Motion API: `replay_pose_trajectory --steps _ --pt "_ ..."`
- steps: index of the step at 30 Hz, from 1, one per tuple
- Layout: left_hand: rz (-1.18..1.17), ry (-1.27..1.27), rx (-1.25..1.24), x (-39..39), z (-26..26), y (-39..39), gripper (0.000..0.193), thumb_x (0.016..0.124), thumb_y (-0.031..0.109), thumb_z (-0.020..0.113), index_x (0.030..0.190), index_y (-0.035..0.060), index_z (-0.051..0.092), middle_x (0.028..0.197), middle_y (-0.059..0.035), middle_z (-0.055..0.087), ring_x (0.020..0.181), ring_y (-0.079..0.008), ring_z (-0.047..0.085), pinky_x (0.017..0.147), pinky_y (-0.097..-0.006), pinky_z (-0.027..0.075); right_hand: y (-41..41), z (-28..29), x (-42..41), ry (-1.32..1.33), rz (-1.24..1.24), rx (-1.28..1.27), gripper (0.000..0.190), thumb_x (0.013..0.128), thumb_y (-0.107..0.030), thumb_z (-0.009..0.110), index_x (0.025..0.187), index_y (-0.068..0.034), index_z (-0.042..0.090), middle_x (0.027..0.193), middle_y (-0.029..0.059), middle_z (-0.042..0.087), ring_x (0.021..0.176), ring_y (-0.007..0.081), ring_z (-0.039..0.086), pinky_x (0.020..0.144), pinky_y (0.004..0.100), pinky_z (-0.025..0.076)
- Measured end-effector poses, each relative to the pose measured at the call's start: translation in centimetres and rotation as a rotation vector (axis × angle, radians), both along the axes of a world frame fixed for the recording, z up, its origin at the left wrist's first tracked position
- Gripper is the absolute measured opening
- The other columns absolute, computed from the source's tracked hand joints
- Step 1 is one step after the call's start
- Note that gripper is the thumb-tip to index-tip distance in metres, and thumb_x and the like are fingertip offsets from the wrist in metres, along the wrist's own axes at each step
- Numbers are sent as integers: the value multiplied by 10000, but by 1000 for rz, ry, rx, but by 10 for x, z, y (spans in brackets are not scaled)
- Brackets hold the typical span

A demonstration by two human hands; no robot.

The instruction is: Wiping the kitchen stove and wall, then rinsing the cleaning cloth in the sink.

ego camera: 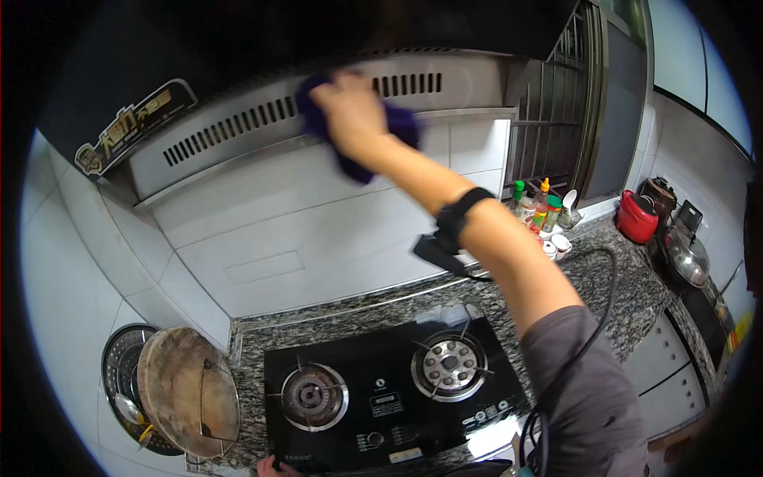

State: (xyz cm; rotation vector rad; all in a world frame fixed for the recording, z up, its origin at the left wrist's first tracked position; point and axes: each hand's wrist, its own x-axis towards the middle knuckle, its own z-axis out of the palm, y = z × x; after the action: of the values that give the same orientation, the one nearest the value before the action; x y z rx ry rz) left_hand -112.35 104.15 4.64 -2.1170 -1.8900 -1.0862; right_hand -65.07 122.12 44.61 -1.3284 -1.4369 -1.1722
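My right hand [351, 113] is raised and presses a dark purple cloth [402, 125] against the slotted metal underside panel [238, 128] of a black range hood [238, 42]. Part of the cloth hangs below the panel's lower edge. A black strap with a small device [456, 223] is on the right forearm. At the bottom edge of the view, only the fingers of my left hand [277, 468] show, by the front left corner of a black glass gas hob [381, 393]; whether they hold anything is hidden.
A round wooden board [185, 393] leans at the left before a perforated black pan [122, 358]. Sauce bottles [541, 206] and white cups [560, 243] stand near the barred window. Farther right are a red cooker [636, 217] and a lidded wok [685, 256] on the granite counter [596, 292].
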Motion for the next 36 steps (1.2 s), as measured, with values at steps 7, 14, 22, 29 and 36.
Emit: replay_pose_trajectory --steps 7,14,22,29,36 --pt "-343 -71 96 131 74 13 147 689 -27 526 824 22 558 1071 -168 507 1079 -357 430 855 -450 383 -20 -2 41 -265 129 -180 260 737 -90 503 948 -199 606 1114 139 481 1022 351 458 808 391 444" --pt "-528 -311 -17 140 69 27 151 693 -18 541 832 35 563 1079 -134 505 1092 -331 407 902 -432 332 -121 -32 185 49 -364 -43 293 746 -91 527 1015 -182 599 1128 175 477 1018 375 455 844 399 426" --pt "-1097 -351 -182 230 155 75 702 668 111 716 1286 115 382 1362 -149 283 1245 -321 311 957 -419 354 -147 -55 97 127 -143 -372 422 578 64 571 936 -148 646 964 194 514 879 378 522 795 430 461" --pt "-1077 -798 -288 335 182 88 853 738 155 691 1376 123 125 1248 -158 400 1114 -245 446 923 -354 388 -132 -133 4 851 613 -694 480 544 14 637 1021 -22 592 950 120 621 890 199 580 802 303 460" --pt "-1366 -1151 -737 362 206 93 631 777 -19 526 1335 78 248 1267 -110 394 1125 -203 447 914 -300 404 -158 -202 -7 1452 1285 -256 865 741 -272 701 1386 -102 150 1349 159 274 1234 247 304 1015 354 252"
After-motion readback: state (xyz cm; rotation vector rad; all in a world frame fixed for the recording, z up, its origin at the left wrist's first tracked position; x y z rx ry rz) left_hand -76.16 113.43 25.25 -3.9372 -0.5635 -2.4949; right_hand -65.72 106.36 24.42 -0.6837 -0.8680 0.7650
